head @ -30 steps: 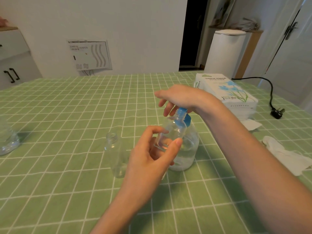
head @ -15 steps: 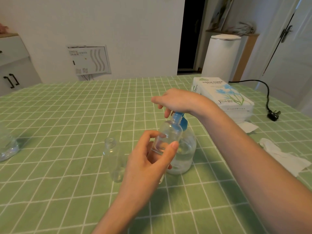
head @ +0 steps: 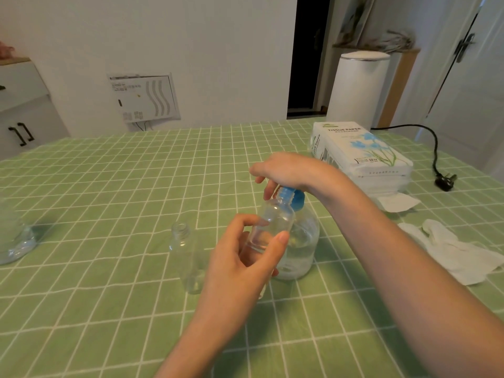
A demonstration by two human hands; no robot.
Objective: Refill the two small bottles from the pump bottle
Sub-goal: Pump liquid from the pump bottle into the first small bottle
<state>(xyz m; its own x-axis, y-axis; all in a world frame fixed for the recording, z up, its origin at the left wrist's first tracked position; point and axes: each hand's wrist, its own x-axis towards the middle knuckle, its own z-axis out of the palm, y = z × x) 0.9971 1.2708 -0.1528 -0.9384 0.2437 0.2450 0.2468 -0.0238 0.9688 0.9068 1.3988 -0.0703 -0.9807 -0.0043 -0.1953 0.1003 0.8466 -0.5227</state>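
Observation:
A clear pump bottle point(head: 302, 241) with a blue pump head point(head: 293, 197) stands on the green checked tablecloth point(head: 109, 186). My right hand point(head: 286, 173) lies on top of the pump head with its fingers bent over the front. My left hand point(head: 245, 257) grips a small clear bottle point(head: 275, 222), tilted, with its mouth right under the blue spout. A second small clear bottle point(head: 185, 255) stands upright and uncapped just to the left, untouched.
A white tissue pack point(head: 362, 156) lies at the back right with loose tissues point(head: 450, 249) nearer me. A black power plug point(head: 443, 182) and cable rest at the far right. A clear glass object point(head: 13, 236) sits at the left edge.
My right hand sits a little lower on the pump head. The small bottle stays at the spout in my left hand. The view has shifted slightly.

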